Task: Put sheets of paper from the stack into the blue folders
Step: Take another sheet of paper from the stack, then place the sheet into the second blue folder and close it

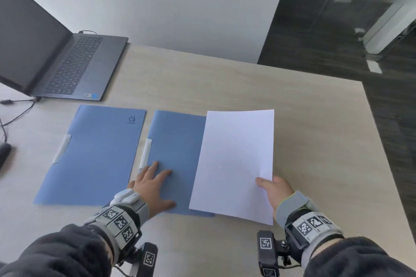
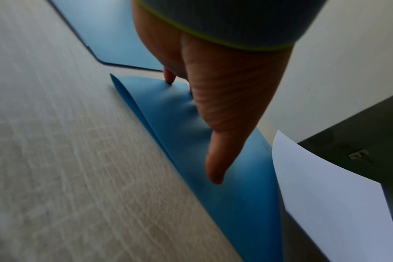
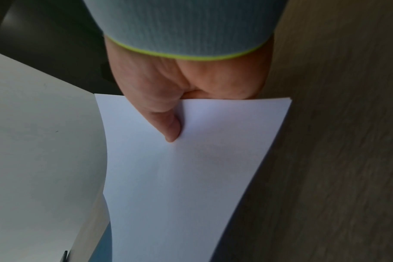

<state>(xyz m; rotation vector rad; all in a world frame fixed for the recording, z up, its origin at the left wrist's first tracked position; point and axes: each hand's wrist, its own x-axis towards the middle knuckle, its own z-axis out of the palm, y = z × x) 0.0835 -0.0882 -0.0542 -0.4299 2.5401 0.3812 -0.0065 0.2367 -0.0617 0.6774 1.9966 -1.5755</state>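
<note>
Two blue folders lie side by side on the table: the left folder (image 1: 94, 155) and the right folder (image 1: 175, 159), both closed, each with a white clip on its left edge. My left hand (image 1: 155, 184) rests flat with spread fingers on the right folder's near end (image 2: 213, 141). My right hand (image 1: 275, 191) pinches the near right corner of a white sheet of paper (image 1: 236, 162) between thumb on top and fingers beneath (image 3: 175, 127). The sheet (image 3: 180, 177) hangs above the table and overlaps the right folder's right edge. No paper stack is visible.
An open dark laptop (image 1: 56, 63) sits at the far left with cables (image 1: 15, 108) trailing off it. A dark object (image 1: 4, 153) lies at the left edge. The wooden table (image 1: 315, 130) ends at the right over dark floor.
</note>
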